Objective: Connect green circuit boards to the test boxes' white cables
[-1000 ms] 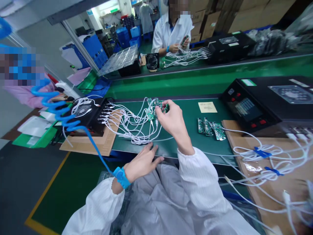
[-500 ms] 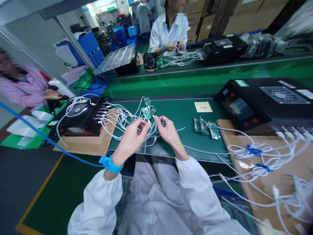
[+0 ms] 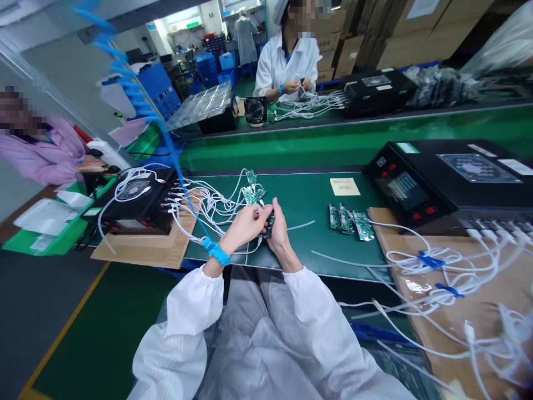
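My left hand [image 3: 245, 226] is closed in a pinch, with a short piece of a white cable [image 3: 260, 210] showing at the fingertips. Against it, my right hand [image 3: 280, 229] is curled round a small green circuit board [image 3: 270, 226], mostly covered by the fingers. The cable's end is hidden, so I cannot tell whether it is plugged into the board. Just beyond my left hand, more circuit boards [image 3: 251, 194] lie among white cables [image 3: 212, 203]. A blue wrist strap [image 3: 216, 251] circles my left wrist, with a coiled blue cord [image 3: 169, 141] running up from it.
A black box [image 3: 139, 203] with plugged-in cables stands at left, on cardboard. Several circuit boards [image 3: 350, 221] lie at right, near a paper note [image 3: 345, 186] and a larger black box [image 3: 449, 183]. Bundled white cables [image 3: 433, 261] lie before it. A co-worker [image 3: 287, 66] sits opposite.
My hands have come together; the left moved right to the board now in my right hand. The blue cord has swung up from the left side to above my wrist.
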The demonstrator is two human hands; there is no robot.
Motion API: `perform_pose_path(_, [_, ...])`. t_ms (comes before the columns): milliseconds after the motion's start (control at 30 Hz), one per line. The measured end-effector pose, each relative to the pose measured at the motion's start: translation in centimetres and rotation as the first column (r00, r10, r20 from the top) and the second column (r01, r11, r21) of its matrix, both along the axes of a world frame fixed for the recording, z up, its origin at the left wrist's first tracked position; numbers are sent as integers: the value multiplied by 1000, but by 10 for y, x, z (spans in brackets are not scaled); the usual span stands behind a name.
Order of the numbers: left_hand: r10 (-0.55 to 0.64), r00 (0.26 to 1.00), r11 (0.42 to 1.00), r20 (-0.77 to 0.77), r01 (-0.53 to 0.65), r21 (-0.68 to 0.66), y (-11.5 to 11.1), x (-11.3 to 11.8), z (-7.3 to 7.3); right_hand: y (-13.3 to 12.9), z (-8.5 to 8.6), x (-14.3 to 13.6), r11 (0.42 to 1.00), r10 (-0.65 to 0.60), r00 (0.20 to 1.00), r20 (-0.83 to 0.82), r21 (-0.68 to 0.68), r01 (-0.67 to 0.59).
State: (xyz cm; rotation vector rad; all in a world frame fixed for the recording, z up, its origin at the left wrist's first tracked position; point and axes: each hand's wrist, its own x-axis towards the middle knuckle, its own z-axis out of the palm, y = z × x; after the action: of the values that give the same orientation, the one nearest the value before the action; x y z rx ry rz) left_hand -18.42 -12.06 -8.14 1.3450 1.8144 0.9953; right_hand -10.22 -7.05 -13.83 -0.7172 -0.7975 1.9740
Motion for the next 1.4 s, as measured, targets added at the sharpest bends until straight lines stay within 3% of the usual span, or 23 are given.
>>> perform_pose_path(67, [5,983,1000,185,-6,1,3,2,-6,-4,2,-5,999,-29,999,-23,-24,28])
perform_pose_path(233, [113,907,983,406,-162,89,2,11,-13,-8,0,-14,984,-172,983,-57,40,174])
perform_pose_path(500, [214,721,940,658,-335,61,-7,15,-6,-10,4,-20,997,-72,996,-55,35,74])
perform_pose_path(933, [235,522,874,820,-482,56,-10,14,-1,-12,14,-23,996,9,1000,-15,89,-8])
perform_pose_path(1400, [214,506,855,835,-511,90,-13,15,1,-15,25,-26,1000,13,1000,-21,9,-13])
